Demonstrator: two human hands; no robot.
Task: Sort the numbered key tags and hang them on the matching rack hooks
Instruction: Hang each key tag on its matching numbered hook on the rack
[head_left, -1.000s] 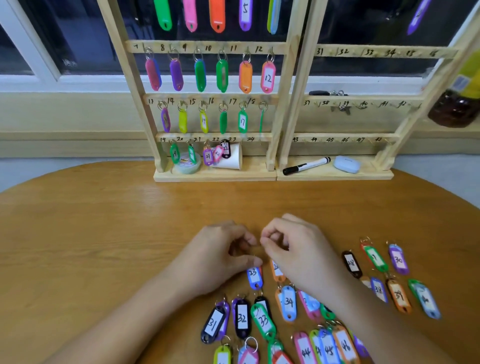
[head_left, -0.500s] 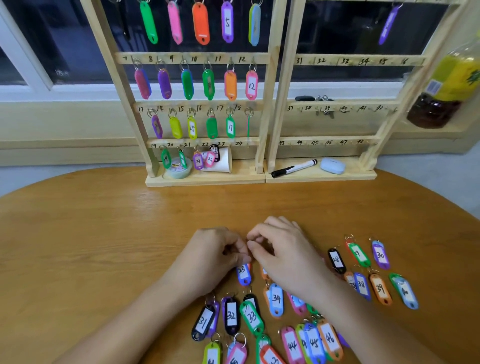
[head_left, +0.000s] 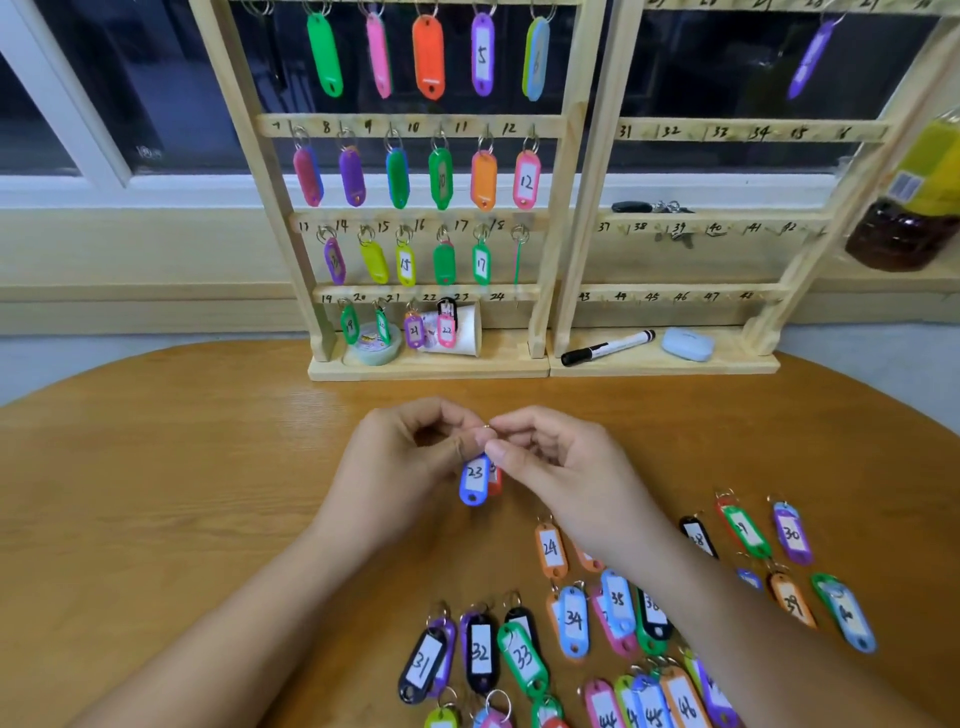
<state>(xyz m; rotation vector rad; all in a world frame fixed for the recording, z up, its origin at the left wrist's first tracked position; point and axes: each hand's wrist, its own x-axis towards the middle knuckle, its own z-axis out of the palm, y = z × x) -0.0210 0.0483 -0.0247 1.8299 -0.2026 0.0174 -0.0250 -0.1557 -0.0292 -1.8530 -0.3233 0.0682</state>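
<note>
The left hand (head_left: 395, 467) and right hand (head_left: 563, 467) meet fingertip to fingertip, both pinching the metal ring (head_left: 485, 427) of the blue tag marked 23 (head_left: 474, 480). The tag hangs just above the counter (head_left: 182, 493), with a red tag (head_left: 495, 482) close behind it. Nearer the person, an orange tag marked 24 (head_left: 550, 551) lies flat among other loose numbered tags. The wooden rack (head_left: 395, 126) stands at the counter's far edge.

red tag (head_left: 495, 483) mostly hidden behind tag 23 (head_left: 474, 478), bottle (head_left: 922, 202) cut by right edge
</note>
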